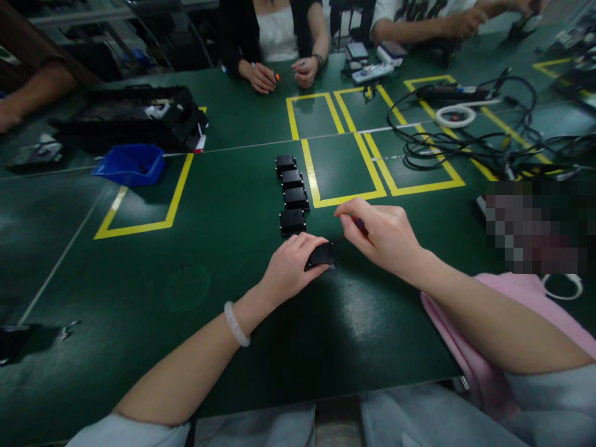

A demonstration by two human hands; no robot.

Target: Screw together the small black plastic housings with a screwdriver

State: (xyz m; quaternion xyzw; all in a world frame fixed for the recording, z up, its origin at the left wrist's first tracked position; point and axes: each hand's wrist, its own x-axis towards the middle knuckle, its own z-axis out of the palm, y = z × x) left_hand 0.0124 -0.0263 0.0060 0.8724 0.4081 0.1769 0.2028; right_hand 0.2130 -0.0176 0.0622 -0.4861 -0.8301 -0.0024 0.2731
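My left hand (294, 264) is closed on a small black plastic box (322, 254), pinching it between thumb and fingers against the green table top. My right hand (384, 236) is closed around a small screwdriver (339, 239). Its thin dark shaft reaches the upper right corner of the box, while the handle is mostly hidden in my fingers. Just beyond my left hand, several similar black boxes (292, 220) stand in a row leading away from me. Small light-coloured bits show at their corners.
Yellow tape outlines (349, 200) mark the green table (223, 347). A blue bin (133, 164) lies left, before a black tray (139, 115). Black cables (433, 146) tangle on the right. Pink cloth (516, 292) lies by my right forearm. Co-workers' hands (263, 79) are across the table.
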